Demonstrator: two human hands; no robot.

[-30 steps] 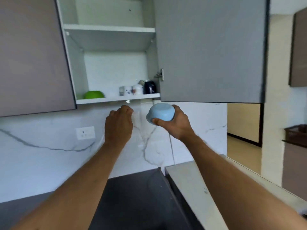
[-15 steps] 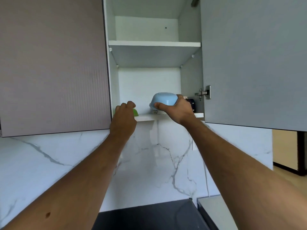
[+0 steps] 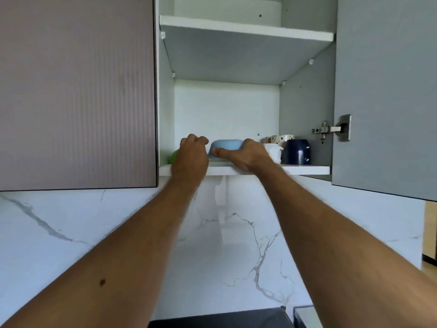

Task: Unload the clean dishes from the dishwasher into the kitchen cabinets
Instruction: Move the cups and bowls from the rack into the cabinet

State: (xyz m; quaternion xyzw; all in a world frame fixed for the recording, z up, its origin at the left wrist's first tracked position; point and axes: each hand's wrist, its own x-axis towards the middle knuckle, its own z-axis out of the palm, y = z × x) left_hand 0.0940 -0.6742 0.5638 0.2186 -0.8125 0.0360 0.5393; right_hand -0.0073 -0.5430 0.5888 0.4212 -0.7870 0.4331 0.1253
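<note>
Light blue bowl inverted on lower cabinet shelf, near front edge. Right hand grips bowl: thumb across near wall, fingers over right side. Left hand curled into loose fist just left of bowl, holding nothing visible; contact with bowl cannot be told. Green item partly hidden behind left hand. Right of bowl: white container, dark blue mug, patterned cups farther back. Cabinet door open at right.

Pale blue bowl upside down, apparently resting on lower shelf.
</note>
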